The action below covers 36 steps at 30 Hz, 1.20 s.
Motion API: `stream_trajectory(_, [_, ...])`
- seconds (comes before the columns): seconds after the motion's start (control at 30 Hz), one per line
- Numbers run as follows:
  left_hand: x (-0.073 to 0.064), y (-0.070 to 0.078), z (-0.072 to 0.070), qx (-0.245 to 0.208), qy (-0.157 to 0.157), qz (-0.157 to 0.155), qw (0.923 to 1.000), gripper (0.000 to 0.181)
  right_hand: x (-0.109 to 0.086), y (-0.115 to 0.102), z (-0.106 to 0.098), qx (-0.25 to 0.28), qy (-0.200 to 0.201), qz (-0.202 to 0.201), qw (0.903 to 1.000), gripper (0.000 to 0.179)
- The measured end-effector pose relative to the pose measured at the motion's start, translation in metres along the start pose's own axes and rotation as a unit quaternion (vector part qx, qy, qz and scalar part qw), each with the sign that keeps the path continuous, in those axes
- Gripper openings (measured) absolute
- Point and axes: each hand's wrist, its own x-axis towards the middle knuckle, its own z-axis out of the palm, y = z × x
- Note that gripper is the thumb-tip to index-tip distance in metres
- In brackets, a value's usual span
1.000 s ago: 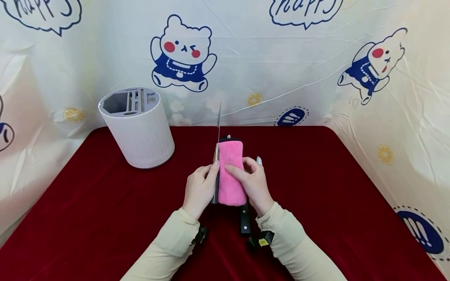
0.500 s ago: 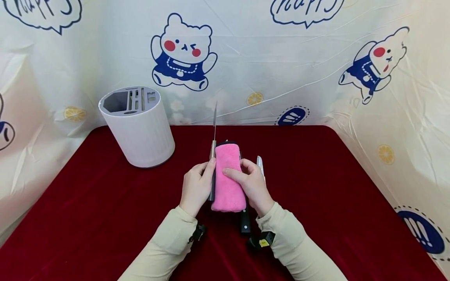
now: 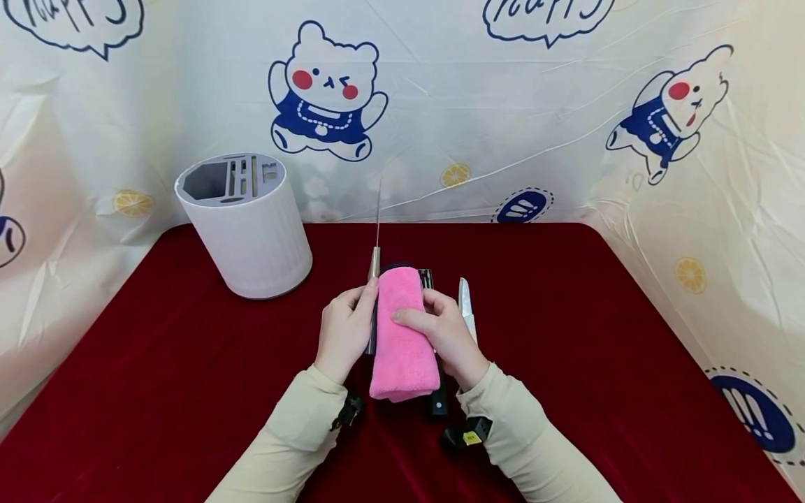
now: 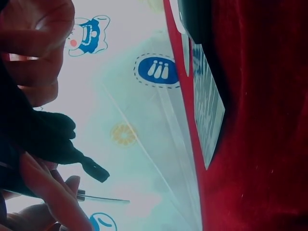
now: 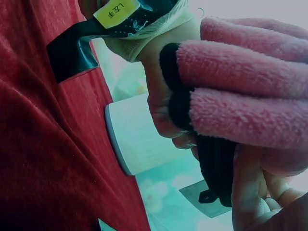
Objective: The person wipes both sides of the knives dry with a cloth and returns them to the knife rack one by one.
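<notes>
My left hand (image 3: 342,328) grips a knife (image 3: 374,263) by its dark handle, with the thin blade pointing up and away. Its blade shows edge-on in the left wrist view. My right hand (image 3: 451,339) holds a folded pink cloth (image 3: 405,349) against the knife's right side, thumb across the front. Black lining shows along the cloth's folds (image 5: 245,67) in the right wrist view. Under the cloth and right hand lies a second knife, its black handle (image 3: 439,398) partly covered; its broad blade (image 4: 207,110) lies on the table in the left wrist view.
A white knife block (image 3: 251,241) with a slotted grey top stands at the back left. To the right of my right hand lies a smaller pale knife (image 3: 465,307). Dark red cloth (image 3: 597,363) covers the table, and a printed curtain (image 3: 440,105) hangs behind it.
The pink cloth has slid down toward me and slightly left. The left hand and its knife have shifted left and a little nearer. More of the pale knife and the covered knife's patterned blade shows.
</notes>
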Motion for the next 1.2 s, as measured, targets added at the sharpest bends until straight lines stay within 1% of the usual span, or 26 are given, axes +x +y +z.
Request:
stream_trajectory(0.27, [-0.003, 0.002, 0.004, -0.009, -0.003, 0.007, 0.9999, 0.04, 0.004, 0.002, -0.003, -0.022, 0.028, -0.014, 0.9993, 0.033])
stream_trajectory(0.53, [-0.007, 0.006, 0.007, -0.016, -0.018, 0.0, 0.9997, 0.041, 0.008, 0.002, -0.008, -0.019, 0.052, -0.007, 0.9985, 0.029])
stream_trajectory(0.7, [-0.01, 0.007, 0.01, -0.007, -0.022, 0.006, 0.9997, 0.04, 0.01, 0.003, -0.012, -0.028, 0.068, 0.0, 0.9973, 0.027])
stream_trajectory(0.93, [-0.013, 0.008, 0.013, 0.005, -0.027, 0.028, 0.9992, 0.041, 0.012, 0.004, -0.015, -0.039, 0.086, 0.002, 0.9955, 0.028])
stream_trajectory(1.07, [-0.013, 0.008, 0.014, 0.016, -0.034, 0.028, 0.9989, 0.043, 0.013, 0.004, -0.017, -0.041, 0.097, 0.004, 0.9945, 0.028])
stream_trajectory(1.2, [-0.014, 0.009, 0.015, 0.026, -0.05, 0.027, 0.9981, 0.044, 0.014, 0.005, -0.017, -0.042, 0.105, -0.001, 0.9935, 0.027])
